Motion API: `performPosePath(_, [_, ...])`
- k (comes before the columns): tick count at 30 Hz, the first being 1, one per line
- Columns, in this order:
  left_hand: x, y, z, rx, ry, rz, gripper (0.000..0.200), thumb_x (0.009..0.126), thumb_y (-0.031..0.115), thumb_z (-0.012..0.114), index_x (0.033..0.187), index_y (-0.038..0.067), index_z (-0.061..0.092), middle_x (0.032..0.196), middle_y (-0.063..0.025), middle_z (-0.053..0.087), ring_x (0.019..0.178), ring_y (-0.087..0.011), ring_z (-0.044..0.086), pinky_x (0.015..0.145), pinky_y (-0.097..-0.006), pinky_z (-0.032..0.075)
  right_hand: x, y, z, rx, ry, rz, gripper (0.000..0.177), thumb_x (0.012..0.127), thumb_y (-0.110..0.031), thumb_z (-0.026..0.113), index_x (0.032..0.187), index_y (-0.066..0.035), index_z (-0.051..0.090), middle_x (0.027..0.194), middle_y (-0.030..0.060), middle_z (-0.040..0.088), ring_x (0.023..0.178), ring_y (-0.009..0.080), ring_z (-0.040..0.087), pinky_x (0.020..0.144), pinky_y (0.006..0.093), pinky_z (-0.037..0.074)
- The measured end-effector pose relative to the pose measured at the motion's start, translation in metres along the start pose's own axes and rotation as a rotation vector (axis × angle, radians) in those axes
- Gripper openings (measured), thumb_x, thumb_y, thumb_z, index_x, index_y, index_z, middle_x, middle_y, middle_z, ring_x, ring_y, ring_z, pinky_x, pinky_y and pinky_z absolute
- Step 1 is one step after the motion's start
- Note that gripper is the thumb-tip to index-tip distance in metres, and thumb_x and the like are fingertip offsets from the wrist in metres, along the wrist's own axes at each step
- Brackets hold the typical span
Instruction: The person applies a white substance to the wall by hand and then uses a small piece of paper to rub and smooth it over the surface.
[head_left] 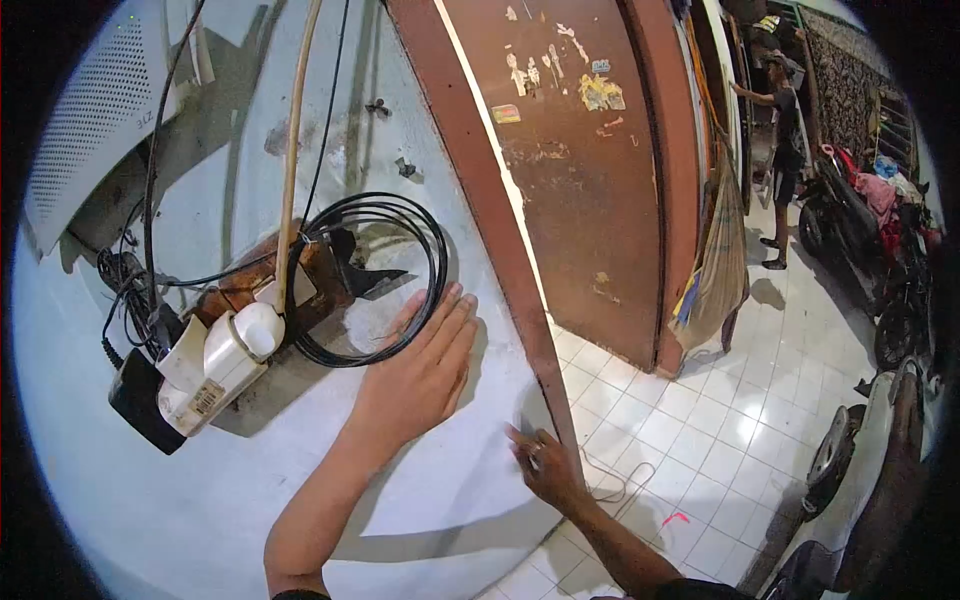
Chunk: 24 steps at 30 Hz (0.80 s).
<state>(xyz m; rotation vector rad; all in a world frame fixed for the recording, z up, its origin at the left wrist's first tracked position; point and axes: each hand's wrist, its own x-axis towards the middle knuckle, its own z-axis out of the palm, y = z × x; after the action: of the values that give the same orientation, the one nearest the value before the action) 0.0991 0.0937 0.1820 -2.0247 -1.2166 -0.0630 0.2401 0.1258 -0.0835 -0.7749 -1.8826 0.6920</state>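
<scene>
My left hand [425,365] lies flat against the pale blue wall [440,520], fingers stretched out. A coil of black cable [437,240] crosses over the thumb side of this hand. The coil hangs by a brown wooden board [318,275], where a black bracket-like piece [365,278] sticks out. Left of the coil are a white power socket block [215,385] and a black adapter [140,395]. My right hand [548,468] is near the wall's edge, index finger extended, other fingers partly bent, with nothing visible in it.
A white router-like box [95,120] and hanging cables are at upper left. Beyond the brown door frame [480,190] stands a brown door [590,200] with torn stickers. A person [785,150] stands far right, near motorcycles [850,230] on the white tiled floor [690,440].
</scene>
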Motion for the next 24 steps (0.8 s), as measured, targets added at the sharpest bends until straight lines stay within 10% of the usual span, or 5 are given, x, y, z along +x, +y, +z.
performPosePath(3, [-0.001,0.002,-0.001,-0.092,-0.005,0.036,0.041,0.087,0.028,0.063,0.117,0.001,0.061,0.132,-0.0139,0.058,0.133,-0.0266,0.046,0.118,-0.0422,0.025,-0.029,0.05,-0.012,-0.049,0.044,-0.046,0.032,0.094,-0.018,0.059,0.126,-0.02,0.063,0.095,0.0172,0.062,0.082,0.0337,0.066,0.07,0.0437,0.055])
performPosePath(6, [-0.004,0.006,-0.001,-0.544,-0.451,0.131,0.033,0.089,0.033,0.063,0.106,0.005,0.067,0.106,-0.0162,0.069,0.108,-0.0317,0.064,0.104,-0.0406,0.044,-0.042,0.061,-0.049,-0.098,-0.037,0.123,0.03,0.093,-0.015,0.061,0.123,-0.016,0.065,0.089,0.0186,0.063,0.08,0.0357,0.065,0.07,0.0421,0.053])
performPosePath(7, [-0.003,0.011,-0.004,-0.683,-0.569,0.069,0.028,0.09,0.035,0.064,0.097,0.008,0.069,0.079,-0.0151,0.069,0.078,-0.0351,0.068,0.079,-0.0425,0.054,-0.044,0.061,-0.061,-0.126,-0.096,0.219,0.029,0.093,-0.014,0.062,0.121,-0.013,0.065,0.088,0.0192,0.063,0.079,0.0363,0.064,0.07,0.0408,0.052])
performPosePath(15, [-0.006,0.012,-0.007,-0.597,-0.326,-0.016,0.027,0.092,0.031,0.061,0.088,0.004,0.068,0.064,-0.0166,0.063,0.064,-0.037,0.065,0.064,-0.0459,0.051,-0.021,0.044,-0.086,0.093,0.169,0.272,0.021,0.093,-0.014,0.063,0.112,-0.008,0.071,0.081,0.0103,0.057,0.071,0.0191,0.056,0.065,0.033,0.046])
performPosePath(24, [-0.005,0.012,0.001,-0.569,-0.044,0.042,0.017,0.083,0.017,0.066,0.076,0.002,0.065,0.064,-0.015,0.063,0.061,-0.0332,0.064,0.061,-0.0428,0.05,0.057,-0.036,-0.057,0.385,0.259,0.047,0.046,0.096,-0.018,0.062,0.134,0.002,0.046,0.097,0.0131,0.062,0.08,0.0152,0.058,0.069,0.0283,0.048])
